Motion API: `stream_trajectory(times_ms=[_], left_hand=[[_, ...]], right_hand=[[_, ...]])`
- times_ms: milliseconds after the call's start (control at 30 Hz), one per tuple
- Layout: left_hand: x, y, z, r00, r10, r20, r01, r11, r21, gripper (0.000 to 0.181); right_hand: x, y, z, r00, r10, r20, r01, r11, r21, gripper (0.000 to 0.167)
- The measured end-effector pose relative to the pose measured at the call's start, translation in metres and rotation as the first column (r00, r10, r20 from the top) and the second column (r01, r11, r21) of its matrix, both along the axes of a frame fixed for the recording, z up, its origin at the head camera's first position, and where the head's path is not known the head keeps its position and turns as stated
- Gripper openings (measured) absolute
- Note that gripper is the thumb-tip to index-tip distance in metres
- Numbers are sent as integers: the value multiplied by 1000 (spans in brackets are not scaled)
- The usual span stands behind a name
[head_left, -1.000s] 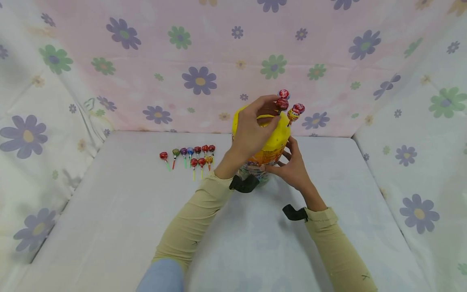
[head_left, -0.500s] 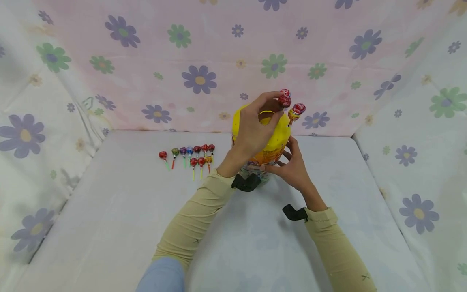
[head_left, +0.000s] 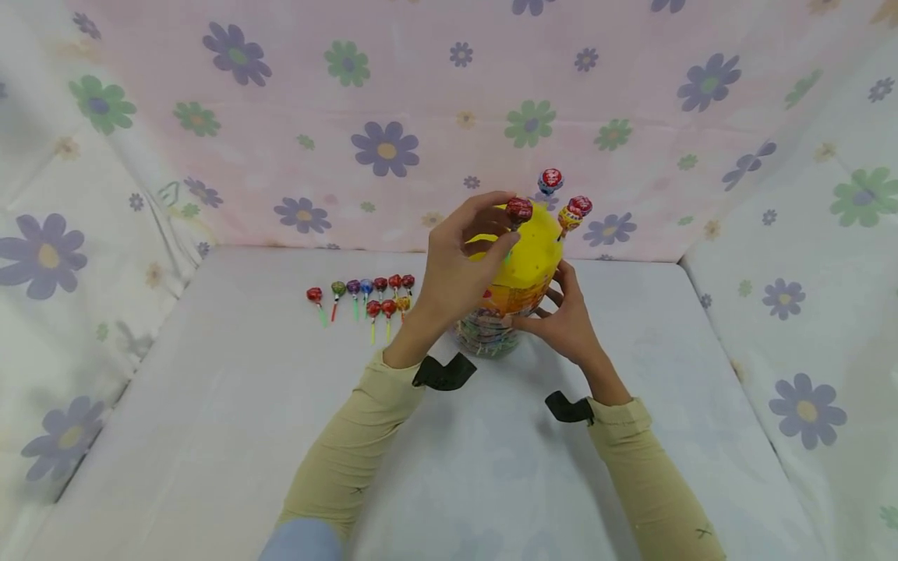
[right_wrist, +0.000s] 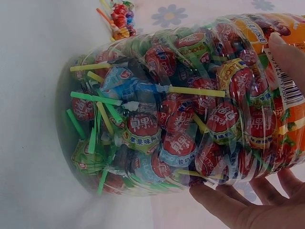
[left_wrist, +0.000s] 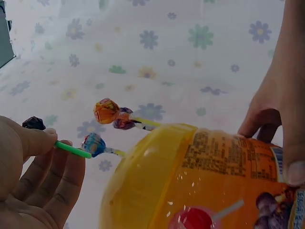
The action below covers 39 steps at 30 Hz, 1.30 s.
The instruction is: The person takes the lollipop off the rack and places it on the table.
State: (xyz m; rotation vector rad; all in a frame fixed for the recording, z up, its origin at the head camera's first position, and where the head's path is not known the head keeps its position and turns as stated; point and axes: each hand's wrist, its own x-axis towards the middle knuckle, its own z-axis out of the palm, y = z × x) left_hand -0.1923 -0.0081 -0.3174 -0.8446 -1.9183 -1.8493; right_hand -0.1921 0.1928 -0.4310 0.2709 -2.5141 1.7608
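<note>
Between thumb and fingers, my left hand [head_left: 459, 265] pinches a lollipop [head_left: 519, 209] in a dark red wrapper, above the jar's yellow domed lid [head_left: 539, 253]. Its green stick [left_wrist: 74, 150] points toward the lid in the left wrist view, with the end free and apart from it. My right hand [head_left: 561, 315] grips the side of the clear plastic candy jar [head_left: 484, 331], which is packed with wrapped lollipops. Several lollipops stand stuck in the lid: a red and blue one [head_left: 550, 180] at the back, a red one [head_left: 580, 205] and a yellow one [head_left: 570, 219] at the right.
Several loose lollipops [head_left: 374, 310] lie in two rows on the white table [head_left: 231, 405], left of the jar. One red lollipop [head_left: 315, 295] lies at the left end. A flower-patterned cloth [head_left: 295, 140] hangs behind and at both sides.
My left hand has moved left and slightly down with the lollipop, away from the red and blue one at the back. My right hand keeps its place on the jar.
</note>
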Motion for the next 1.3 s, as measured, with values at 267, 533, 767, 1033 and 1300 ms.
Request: stream_trajectory(times_ms=[267, 533, 767, 1033, 1300], left_hand=[[3, -43, -28, 992, 116, 48, -116, 993, -17, 38], [1, -94, -70, 964, 183, 194, -169, 982, -87, 39], [2, -133, -111, 906, 298, 299, -244, 948, -206, 39], [-1, -169, -152, 760, 460, 460, -290, 873, -393, 41], [-19, -183, -175, 666, 561, 492, -301, 806, -511, 41]], right_hand=[[0, -1, 3, 1000, 7, 30, -6, 1000, -10, 103], [0, -1, 3, 999, 0, 39, 0, 1000, -11, 104], [0, -1, 1, 1000, -3, 31, 3, 1000, -8, 103], [0, 0, 1, 1000, 10, 21, -10, 1000, -16, 102], [0, -1, 1, 1000, 11, 18, -11, 1000, -10, 102]])
